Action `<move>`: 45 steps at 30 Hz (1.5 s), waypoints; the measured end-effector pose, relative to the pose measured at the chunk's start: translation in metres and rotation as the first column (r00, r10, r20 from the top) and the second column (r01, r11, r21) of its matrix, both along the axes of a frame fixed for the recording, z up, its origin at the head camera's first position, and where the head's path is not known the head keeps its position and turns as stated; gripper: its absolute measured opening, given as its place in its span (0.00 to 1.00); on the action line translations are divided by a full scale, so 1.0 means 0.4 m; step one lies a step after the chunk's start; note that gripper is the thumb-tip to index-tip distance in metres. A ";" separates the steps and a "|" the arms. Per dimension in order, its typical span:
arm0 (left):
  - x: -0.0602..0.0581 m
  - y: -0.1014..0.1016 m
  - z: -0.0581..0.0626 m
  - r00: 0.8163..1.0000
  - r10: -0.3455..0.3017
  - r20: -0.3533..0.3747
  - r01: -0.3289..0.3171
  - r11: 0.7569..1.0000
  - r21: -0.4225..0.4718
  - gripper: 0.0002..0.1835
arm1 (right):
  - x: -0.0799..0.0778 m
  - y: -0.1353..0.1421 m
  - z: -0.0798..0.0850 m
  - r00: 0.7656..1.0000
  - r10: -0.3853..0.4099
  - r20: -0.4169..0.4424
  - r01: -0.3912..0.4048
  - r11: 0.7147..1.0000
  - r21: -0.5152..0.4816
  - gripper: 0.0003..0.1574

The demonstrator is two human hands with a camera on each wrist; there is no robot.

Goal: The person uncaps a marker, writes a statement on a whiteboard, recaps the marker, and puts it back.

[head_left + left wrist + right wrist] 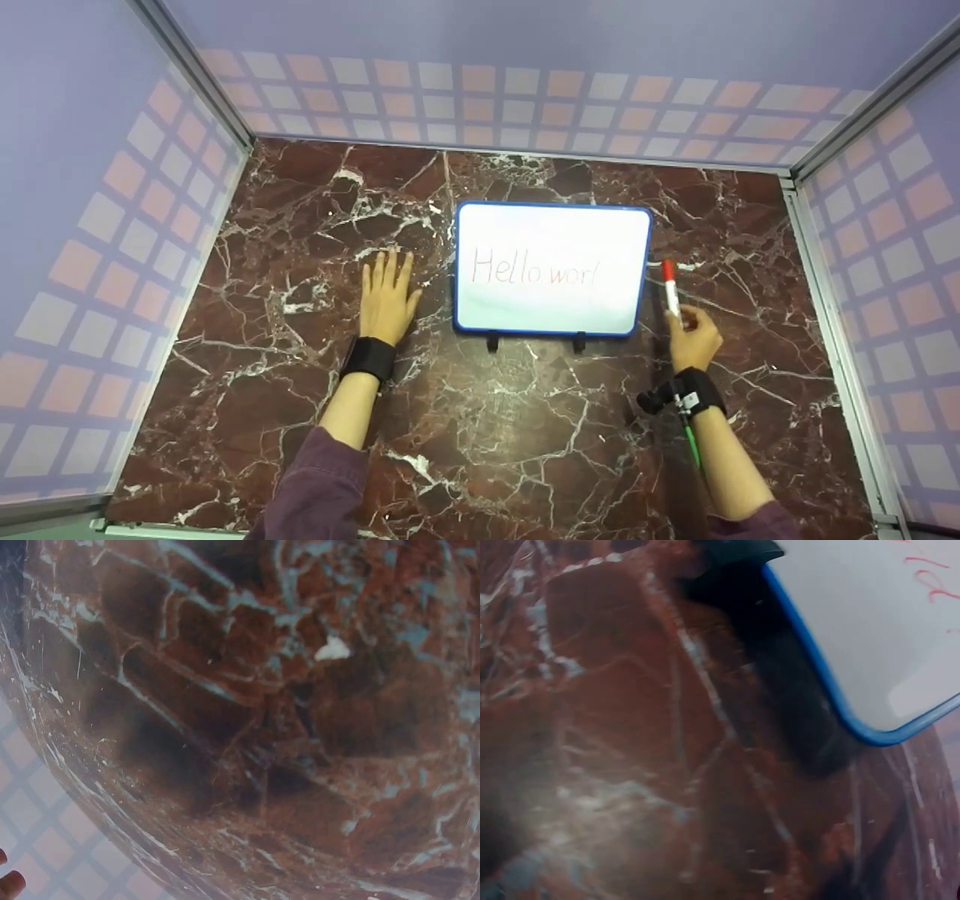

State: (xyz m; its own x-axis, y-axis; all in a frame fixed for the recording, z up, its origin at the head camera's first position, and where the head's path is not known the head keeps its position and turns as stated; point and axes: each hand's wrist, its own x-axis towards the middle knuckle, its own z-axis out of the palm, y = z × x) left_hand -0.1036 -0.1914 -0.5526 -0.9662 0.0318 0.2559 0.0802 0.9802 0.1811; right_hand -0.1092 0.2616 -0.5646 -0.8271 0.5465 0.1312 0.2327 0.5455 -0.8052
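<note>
My left hand (pixel 386 300) rests with fingers straight on the marble-patterned table, to the left of a whiteboard (pixel 551 232). Only a bit of its fingertips (pixel 11 885) shows at the lower left of the left wrist view. The whiteboard has a blue frame, two black feet along its near edge, and thin red handwriting (pixel 534 271) reading "Hello worl". To the right of the board, my right hand (pixel 694 341) pinches a white marker (pixel 672 295), its red end pointing away from me. In the right wrist view the board's corner (pixel 870 716) appears, but the hand and marker do not.
Pale purple walls with pink and white squares enclose the back wall (pixel 525 97), left and right sides. Metal rails (pixel 840 360) run along the table's edges. Both wrists wear black bands (pixel 369 358); a green cable (pixel 691 446) trails from the right one.
</note>
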 end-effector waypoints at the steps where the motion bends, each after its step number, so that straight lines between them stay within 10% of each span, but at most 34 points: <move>1: 0.001 0.000 -0.002 1.000 0.001 0.001 -0.001 1.000 -0.004 0.33 | 0.004 -0.002 -0.008 1.000 -0.004 0.019 0.003 1.000 0.012 0.16; 21: 0.010 0.005 -0.023 0.998 0.029 0.059 -0.027 0.998 -0.048 0.33 | 0.053 -0.033 -0.093 0.997 0.000 0.080 -0.003 0.999 0.045 0.15; 45: 0.016 -0.007 -0.021 0.997 0.031 0.072 -0.029 0.999 -0.027 0.33 | 0.030 0.019 -0.020 0.984 -0.015 0.180 -0.014 0.987 0.163 0.23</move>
State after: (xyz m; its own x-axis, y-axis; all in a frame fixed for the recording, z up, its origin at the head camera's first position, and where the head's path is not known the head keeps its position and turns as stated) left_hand -0.0972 -0.1942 -0.5611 -0.9827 0.0082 0.1850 0.0383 0.9864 0.1598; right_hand -0.0973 0.2692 -0.5724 -0.8451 0.5304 0.0674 0.3660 0.6657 -0.6504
